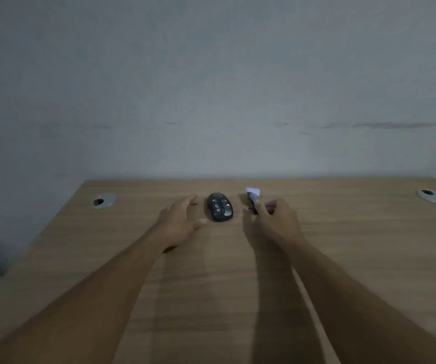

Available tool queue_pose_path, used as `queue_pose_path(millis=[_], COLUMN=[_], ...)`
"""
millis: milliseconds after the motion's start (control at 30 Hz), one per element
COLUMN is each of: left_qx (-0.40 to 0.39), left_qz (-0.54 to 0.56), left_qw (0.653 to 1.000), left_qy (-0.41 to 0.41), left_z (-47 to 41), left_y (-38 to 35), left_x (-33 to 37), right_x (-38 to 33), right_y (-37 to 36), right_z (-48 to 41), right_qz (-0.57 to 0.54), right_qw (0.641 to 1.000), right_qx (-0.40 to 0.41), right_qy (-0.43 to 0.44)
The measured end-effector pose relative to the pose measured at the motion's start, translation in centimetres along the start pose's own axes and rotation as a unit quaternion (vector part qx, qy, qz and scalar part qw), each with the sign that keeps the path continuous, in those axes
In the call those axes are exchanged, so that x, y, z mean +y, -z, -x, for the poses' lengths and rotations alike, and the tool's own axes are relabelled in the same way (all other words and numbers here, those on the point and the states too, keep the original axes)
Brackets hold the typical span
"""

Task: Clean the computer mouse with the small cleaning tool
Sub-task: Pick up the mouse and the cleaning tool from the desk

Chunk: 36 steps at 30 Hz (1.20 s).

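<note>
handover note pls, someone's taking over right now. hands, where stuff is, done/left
Left hand: open, empty, on the desk just left of the mouse, not gripping it.
Right hand: fingers at the near end of the small cleaning tool, right of the mouse; whether the grip is closed is too blurred to tell.
Mouse: flat on the desk, between both hands.
Done: nothing visible.
Left: secure the tool, steady the mouse, clean it.

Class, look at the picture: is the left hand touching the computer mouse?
Apart. The head view shows bare desk between the left hand and the mouse; the hand is open beside it.
</note>
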<state>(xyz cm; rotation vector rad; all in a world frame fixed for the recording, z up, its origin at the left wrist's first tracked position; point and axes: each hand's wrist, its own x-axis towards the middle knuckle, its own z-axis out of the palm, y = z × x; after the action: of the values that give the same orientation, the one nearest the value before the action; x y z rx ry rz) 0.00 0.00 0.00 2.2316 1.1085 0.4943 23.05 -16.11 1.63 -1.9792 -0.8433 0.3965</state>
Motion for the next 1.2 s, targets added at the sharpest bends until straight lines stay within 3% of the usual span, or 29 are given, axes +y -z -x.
queue_pose_path(millis=[100, 333, 567, 900, 1200], left_qx=[-0.007, -0.106, -0.148, -0.080, -0.026], left_qz=[0.015, 0.073, 0.047, 0.088, 0.054], left_qw=[1.000, 0.992, 0.985, 0.989, 0.990], left_qy=[-0.007, -0.013, -0.076, -0.085, -0.127], left_z=[-1.9, -4.8, -5.8, -5.1, -5.5], left_y=[0.2, 0.6, 0.5, -0.3, -1.4], left_x=[0.4, 0.3, 1.4, 1.1, 0.1], right_x=[-0.2, 1.1, 0.3, 0.2, 1.0], right_y=[-0.9, -2.7, -3.2, -3.2, -3.4], right_z=[-1.5, -4.5, -6.1, -7.2, -8.4], right_qz=[0.000, 0.090, 0.136, 0.142, 0.146], right_qw=[0.999, 0.991, 0.984, 0.982, 0.980], right_qx=[0.038, 0.084, 0.071, 0.046, 0.025], right_qy=[0.018, 0.055, 0.089, 0.119, 0.134])
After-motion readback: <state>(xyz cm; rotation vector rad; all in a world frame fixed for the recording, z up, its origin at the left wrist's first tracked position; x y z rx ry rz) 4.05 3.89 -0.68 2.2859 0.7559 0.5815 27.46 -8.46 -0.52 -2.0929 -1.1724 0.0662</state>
